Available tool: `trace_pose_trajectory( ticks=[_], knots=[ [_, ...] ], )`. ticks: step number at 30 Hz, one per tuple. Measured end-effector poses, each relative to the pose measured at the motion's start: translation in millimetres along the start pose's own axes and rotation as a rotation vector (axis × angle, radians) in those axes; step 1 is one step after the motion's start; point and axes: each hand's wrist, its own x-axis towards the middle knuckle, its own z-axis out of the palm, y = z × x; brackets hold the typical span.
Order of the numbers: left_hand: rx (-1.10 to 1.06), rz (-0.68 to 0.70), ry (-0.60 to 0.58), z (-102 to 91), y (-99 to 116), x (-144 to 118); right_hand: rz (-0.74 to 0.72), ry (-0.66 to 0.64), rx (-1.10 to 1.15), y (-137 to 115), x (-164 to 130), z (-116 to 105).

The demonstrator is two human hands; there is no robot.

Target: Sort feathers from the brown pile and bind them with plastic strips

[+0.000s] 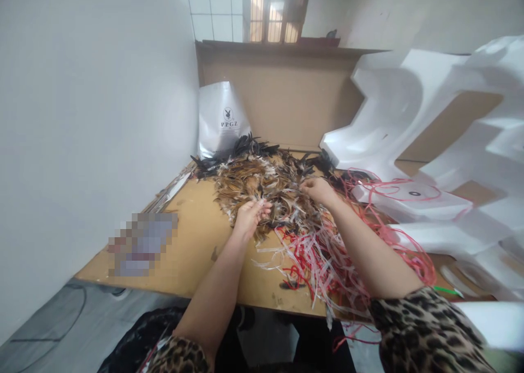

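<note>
A wide heap of brown, white and black feathers (241,179) lies on the tan table in front of me. Over its near edge is my left hand (251,217), fingers curled and thumb drawn in to a pinch; whatever sits at the tips is too small to make out. My right hand (317,190) reaches into the right part of the heap with its fingers pinched together, and the feathers around them blur what they grip. Just below the right hand spreads a tangle of red and white plastic strings (319,258). One loose dark feather (292,285) rests near the front edge.
A silver bag (223,116) stands at the back left against a cardboard panel (286,95). Large white foam pieces (388,106) crowd the right side, with pink string (426,261) trailing over them. A white wall (102,100) borders the table (196,242) on the left.
</note>
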Motion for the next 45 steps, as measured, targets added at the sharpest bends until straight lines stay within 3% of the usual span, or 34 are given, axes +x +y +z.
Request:
trace_pose_trajectory(
  ticks=[4, 7, 21, 27, 31, 37, 45],
  knots=[
    [0.006, -0.006, -0.006, 0.0, 0, 0, 0.029, -0.036, -0.069, -2, 6, 18],
    [0.012, -0.012, 0.002, 0.1, -1, 1, 0.046, -0.061, -0.083, -7, 8, 19],
    [0.009, -0.013, -0.001, -0.4, 0, 1, -0.130, 0.090, 0.360, -46, -14, -44],
    [0.027, -0.018, 0.015, 0.5, 1, 0, -0.179, 0.132, 0.551, -58, -29, -59],
    [-0.007, -0.007, -0.040, 1.6, 2, -2, -0.129, -0.007, 0.777, -53, -35, -48],
    [-0.056, -0.012, -0.191, 6.2, 8, -10, 0.043, -0.173, 1.104, -51, -38, -14],
    [0.073, -0.049, -0.177, 9.7, 3, -11, 0.058, -0.275, 1.226, -76, -52, 21]
  ],
)
